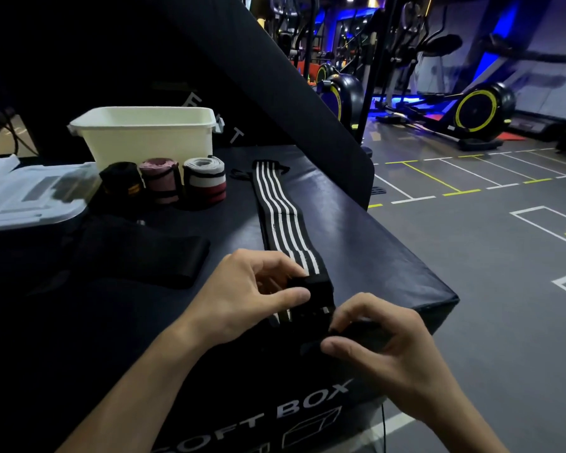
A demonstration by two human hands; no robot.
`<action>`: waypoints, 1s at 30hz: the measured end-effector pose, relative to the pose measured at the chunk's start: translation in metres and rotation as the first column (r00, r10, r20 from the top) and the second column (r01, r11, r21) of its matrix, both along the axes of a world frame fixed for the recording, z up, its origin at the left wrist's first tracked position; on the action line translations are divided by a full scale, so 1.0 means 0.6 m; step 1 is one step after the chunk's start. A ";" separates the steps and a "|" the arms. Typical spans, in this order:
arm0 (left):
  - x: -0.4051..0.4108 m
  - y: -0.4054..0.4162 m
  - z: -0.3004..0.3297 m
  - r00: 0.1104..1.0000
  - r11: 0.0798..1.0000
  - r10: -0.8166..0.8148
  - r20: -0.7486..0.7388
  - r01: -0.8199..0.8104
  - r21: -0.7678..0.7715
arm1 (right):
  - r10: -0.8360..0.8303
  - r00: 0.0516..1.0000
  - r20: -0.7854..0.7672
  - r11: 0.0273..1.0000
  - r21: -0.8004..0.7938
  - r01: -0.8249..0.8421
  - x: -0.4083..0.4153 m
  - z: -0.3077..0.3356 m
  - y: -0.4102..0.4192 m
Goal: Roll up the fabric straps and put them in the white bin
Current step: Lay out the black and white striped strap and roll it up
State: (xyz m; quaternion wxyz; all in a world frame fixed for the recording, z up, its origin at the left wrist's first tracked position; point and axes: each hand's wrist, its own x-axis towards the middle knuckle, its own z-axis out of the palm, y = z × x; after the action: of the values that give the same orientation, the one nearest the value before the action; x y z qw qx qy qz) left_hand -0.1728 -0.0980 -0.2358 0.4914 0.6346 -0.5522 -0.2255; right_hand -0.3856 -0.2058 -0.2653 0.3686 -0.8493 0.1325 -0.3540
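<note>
A long black strap with white stripes point(280, 210) lies stretched out on the black soft box point(373, 250), running away from me. Its near end is folded over at the box's front edge. My left hand point(252, 289) pinches that folded end from the left, thumb and fingers curled round it. My right hand point(383, 348) pinches the black tip of the strap just to the right. The white bin point(151, 138) stands at the back left. In front of it stand three rolled straps: a black one point(121, 181), a pink one point(160, 181) and a grey, white and red one point(205, 181).
A flat black strap point(138, 256) lies left of my hands. A clear plastic lid point(30, 197) sits at the far left. A black padded panel point(275, 76) leans behind the box. Exercise bikes point(477, 109) stand on the marked gym floor to the right.
</note>
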 end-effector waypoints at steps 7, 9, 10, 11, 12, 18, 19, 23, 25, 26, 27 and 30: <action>-0.008 -0.005 -0.001 0.998 1.000 -0.012 0.055 0.012 0.000 | -0.030 0.993 0.118 0.994 0.104 0.017 0.010 0.021 0.008; -0.009 -0.005 -0.001 0.998 0.999 -0.043 0.051 0.043 -0.003 | -0.058 0.985 0.164 0.992 0.121 0.039 0.015 0.021 0.009; -0.009 -0.005 0.000 0.997 0.998 -0.062 0.046 0.062 -0.007 | -0.080 0.980 0.183 0.990 0.128 0.057 0.017 0.021 0.009; -0.008 -0.004 0.002 0.996 0.997 -0.077 0.043 0.078 -0.012 | -0.101 0.976 0.195 0.989 0.129 0.077 0.018 0.021 0.007; -0.008 -0.004 0.003 0.995 0.996 -0.090 0.039 0.090 -0.017 | -0.122 0.972 0.202 0.987 0.125 0.098 0.019 0.020 0.005; -0.014 -0.002 0.010 0.988 0.990 -0.140 -0.064 0.139 -0.028 | -0.218 0.956 0.194 0.976 0.032 0.216 0.022 0.010 -0.007; -0.014 -0.002 0.010 0.988 0.990 -0.142 -0.068 0.140 -0.027 | -0.232 0.952 0.201 0.972 0.018 0.233 0.023 0.010 -0.006; -0.018 -0.004 0.008 0.991 0.991 -0.131 -0.035 0.131 -0.026 | -0.186 0.949 0.254 0.982 0.036 0.183 0.028 0.013 -0.002; -0.021 -0.006 0.007 0.995 0.993 -0.104 -0.008 0.104 -0.051 | -0.149 0.947 0.286 0.989 0.061 0.137 0.030 0.015 -0.001; -0.022 -0.006 0.008 0.995 0.993 -0.096 -0.002 0.096 -0.062 | -0.143 0.943 0.300 0.989 0.075 0.126 0.030 0.016 0.000; -0.022 -0.006 0.008 0.995 0.993 -0.096 0.004 0.096 -0.069 | -0.140 0.940 0.310 0.989 0.083 0.120 0.030 0.017 0.000; -0.020 -0.005 0.008 0.994 0.993 -0.103 0.030 0.105 -0.060 | -0.129 0.943 0.308 0.991 0.063 0.115 0.031 0.017 0.001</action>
State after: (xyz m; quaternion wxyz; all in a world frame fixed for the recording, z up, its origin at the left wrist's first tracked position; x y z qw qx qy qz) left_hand -0.1848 -0.1011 -0.2308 0.4910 0.5924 -0.5977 -0.2253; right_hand -0.3668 -0.2052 -0.2552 0.3809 -0.7646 0.1328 -0.5026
